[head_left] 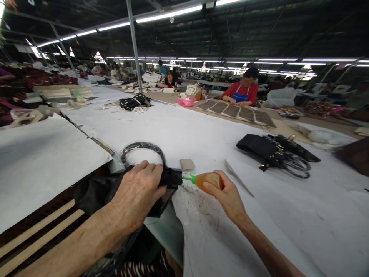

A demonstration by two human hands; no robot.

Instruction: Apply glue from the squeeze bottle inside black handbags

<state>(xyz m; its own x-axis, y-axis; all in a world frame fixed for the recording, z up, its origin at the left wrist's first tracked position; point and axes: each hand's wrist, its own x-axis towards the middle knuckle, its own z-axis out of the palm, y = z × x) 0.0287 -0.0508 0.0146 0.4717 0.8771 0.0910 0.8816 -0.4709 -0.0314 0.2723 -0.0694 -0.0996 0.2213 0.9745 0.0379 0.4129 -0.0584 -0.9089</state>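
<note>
My left hand (pixel 141 186) is closed over a black handbag (pixel 98 190) at the table's near edge. A round handle (pixel 142 145) in clear plastic wrap rises behind my knuckles. In my right hand (pixel 229 194) is a squeeze glue bottle (pixel 207 182), amber in colour, tipped on its side. Its thin green nozzle points left and reaches the bag's edge, right beside my left fingers; whether the tip touches cannot be made out. Just behind the nozzle lies a small beige square piece (pixel 187 164). Part of the bag is hidden under my left hand.
Black bags with ring handles (pixel 265 150) lie on the white-covered table (pixel 201 130) to the right. Across it, a person in red (pixel 243 92) works by grey-brown panels (pixel 236 111). A pink basin (pixel 186 101) stands far back. A metal pole (pixel 135 50) rises behind.
</note>
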